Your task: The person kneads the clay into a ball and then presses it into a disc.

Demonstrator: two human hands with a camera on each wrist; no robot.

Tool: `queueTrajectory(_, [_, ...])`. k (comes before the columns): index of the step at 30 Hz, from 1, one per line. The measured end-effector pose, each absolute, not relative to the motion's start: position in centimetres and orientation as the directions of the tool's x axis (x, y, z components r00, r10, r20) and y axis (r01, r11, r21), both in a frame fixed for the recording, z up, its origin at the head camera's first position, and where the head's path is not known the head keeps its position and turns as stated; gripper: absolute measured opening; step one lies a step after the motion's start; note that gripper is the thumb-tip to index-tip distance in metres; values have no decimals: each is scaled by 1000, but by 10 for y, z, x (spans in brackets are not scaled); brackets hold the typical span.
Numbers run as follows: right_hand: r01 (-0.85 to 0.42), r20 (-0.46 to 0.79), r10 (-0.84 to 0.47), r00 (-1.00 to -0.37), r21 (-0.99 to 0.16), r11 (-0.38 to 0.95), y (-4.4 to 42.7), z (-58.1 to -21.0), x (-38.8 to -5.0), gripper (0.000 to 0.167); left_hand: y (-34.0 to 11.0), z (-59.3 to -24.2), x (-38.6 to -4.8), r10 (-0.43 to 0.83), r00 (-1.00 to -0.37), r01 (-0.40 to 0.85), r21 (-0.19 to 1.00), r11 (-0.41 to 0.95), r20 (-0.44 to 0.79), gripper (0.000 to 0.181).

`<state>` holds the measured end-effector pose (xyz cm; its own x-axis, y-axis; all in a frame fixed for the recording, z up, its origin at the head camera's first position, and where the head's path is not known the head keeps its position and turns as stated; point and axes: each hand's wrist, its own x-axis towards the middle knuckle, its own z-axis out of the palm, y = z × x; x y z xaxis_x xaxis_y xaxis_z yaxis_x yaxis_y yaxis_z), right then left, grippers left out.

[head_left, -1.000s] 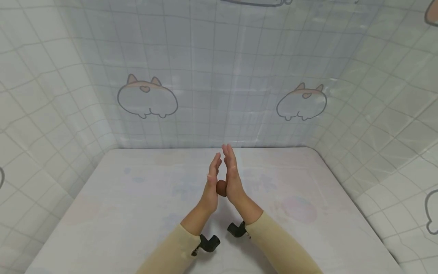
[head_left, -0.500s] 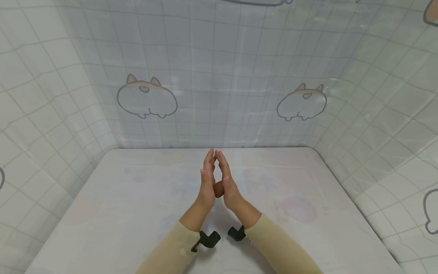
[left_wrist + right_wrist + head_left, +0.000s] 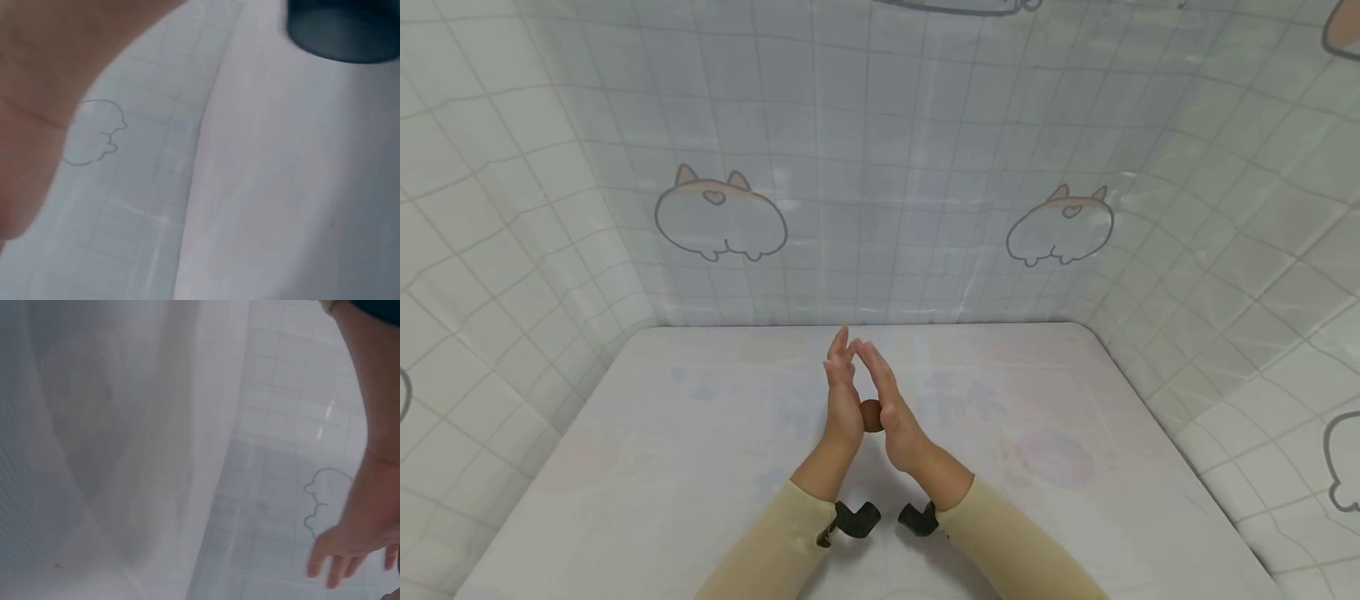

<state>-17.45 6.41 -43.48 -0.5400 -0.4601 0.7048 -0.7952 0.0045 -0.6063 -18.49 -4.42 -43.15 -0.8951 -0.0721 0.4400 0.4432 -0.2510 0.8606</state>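
A small brown ball (image 3: 871,416), perhaps clay, sits between my two palms above the table. My left hand (image 3: 844,400) presses it from the left with fingers straight and pointing away from me. From the right, my right hand (image 3: 898,417) presses against the ball, its fingers straight and leaning left so the tips come near the left fingers. In the left wrist view only the wrist and heel of the left hand (image 3: 31,162) show, and the ball is out of sight. The right wrist view shows the right hand (image 3: 362,531) with its fingers extended; the ball is not visible there.
A pale table (image 3: 700,467) with faint printed patches lies under the hands. Grid-patterned curtains with cartoon corgi drawings (image 3: 722,217) surround it at the back and both sides. Black wrist-camera mounts (image 3: 859,520) stick out from the beige sleeves (image 3: 775,542).
Both hands and the ball have shifted left. The right hand has drawn back toward me relative to the left, and the ball has rolled between the palms.
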Motion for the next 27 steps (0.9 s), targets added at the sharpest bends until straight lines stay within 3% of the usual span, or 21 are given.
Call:
queueTrajectory(7, [-784, 711, -397, -580, -620, 34, 66, -430, -179, 95, -43, -443, -184, 50, -943, 324, 941, -98, 330, 93])
queueTrajectory(12, [-717, 665, -350, -660, -696, 30, 68, -433, -187, 93, -41, -444, -179, 182, -908, 374, 926, -46, 376, 89])
queueTrajectory(20, [-598, 530, -392, -752, -798, 71, 69, -439, -192, 98, -46, -440, -178, 210, -831, 500, 857, -126, 516, 93])
queueTrajectory(27, [-601, 508, -394, -766, -783, 158, 68, -447, -192, 94, -51, -430, -175, 144, -795, 540, 796, -274, 589, 94])
